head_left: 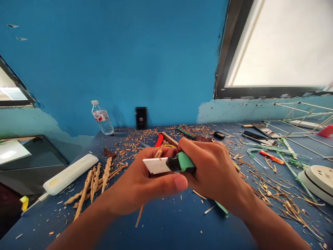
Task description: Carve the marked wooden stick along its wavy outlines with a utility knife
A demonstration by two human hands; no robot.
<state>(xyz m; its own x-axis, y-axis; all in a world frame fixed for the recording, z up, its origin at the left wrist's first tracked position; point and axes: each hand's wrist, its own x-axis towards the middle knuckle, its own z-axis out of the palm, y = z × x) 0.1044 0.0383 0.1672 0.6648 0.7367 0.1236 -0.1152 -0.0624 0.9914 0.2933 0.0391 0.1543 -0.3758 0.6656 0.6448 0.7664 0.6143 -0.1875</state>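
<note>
My right hand [212,159] is wrapped round the green and black handle of a utility knife [186,162]. Its wide pale blade points left and lies across my left hand [142,180]. The fingers of my left hand are curled round a thin wooden stick [158,152], whose upper end shows just behind the blade. A narrow strip of wood [140,215] sticks out below the left hand; whether it is the same piece I cannot tell. The thumb of my left hand lies below the knife, and the palm hides the middle of the stick.
Several carved wooden sticks [94,180] lie at left beside a white power strip [71,173]. A water bottle [103,119] stands by the blue wall. Wood shavings [283,198] litter the table. At right are phones [260,138], an orange cutter [272,157], a stick frame [299,121] and a round white device [319,180].
</note>
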